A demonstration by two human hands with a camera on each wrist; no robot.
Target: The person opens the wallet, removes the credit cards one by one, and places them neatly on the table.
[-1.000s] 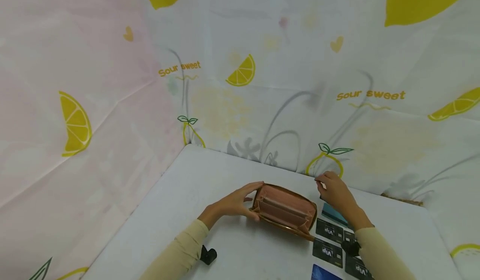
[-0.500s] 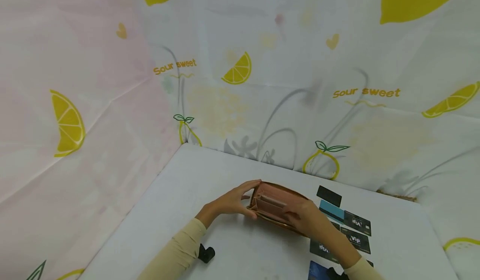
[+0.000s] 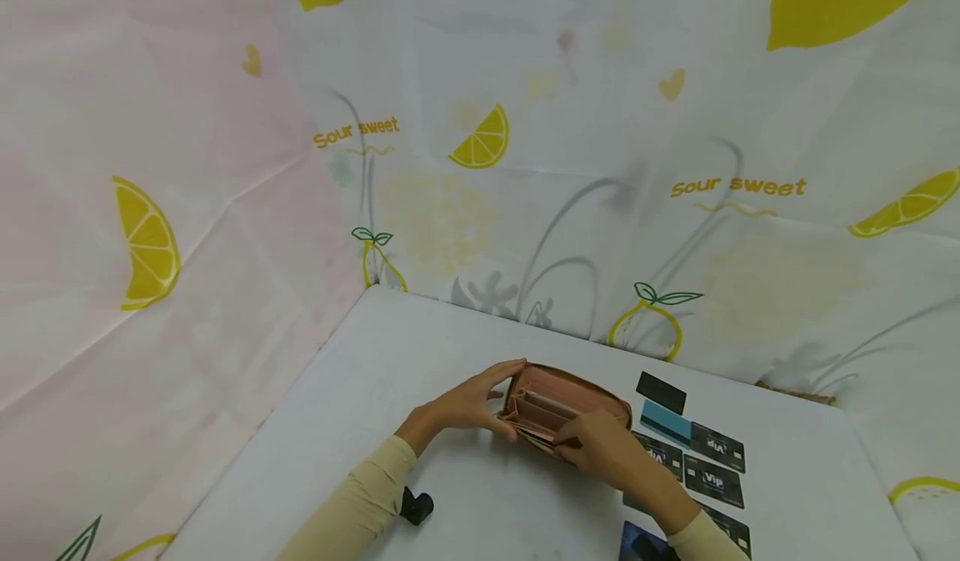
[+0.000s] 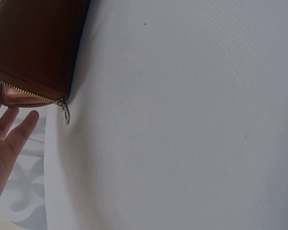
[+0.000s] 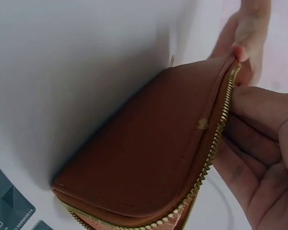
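A brown zip-around wallet (image 3: pixel 573 388) stands unzipped on the white table, its pinkish inner dividers showing in the head view. My left hand (image 3: pixel 467 403) grips its left end, thumb at the front edge and fingers at the back edge. My right hand (image 3: pixel 600 448) is at the front rim of the opening with bent fingers. In the right wrist view, the right hand (image 5: pixel 264 148) meets the gold zip (image 5: pixel 216 143), and the wallet (image 5: pixel 129 139) hides some fingertips. Whether they pinch anything cannot be told. A zip pull (image 4: pixel 66 114) dangles in the left wrist view.
Right of the wallet, several cards lie on the table (image 3: pixel 442 328): a plain black card (image 3: pixel 661 392), a blue card (image 3: pixel 664 423), black Vip cards (image 3: pixel 714 482) and a dark blue card (image 3: pixel 633 540) partly under the right forearm. A lemon-print sheet (image 3: pixel 480 211) rises behind the table.
My right hand has left the far side of the cards, where a plain black card now lies, and come to the wallet's opening, then to its front rim. The left hand keeps its hold.
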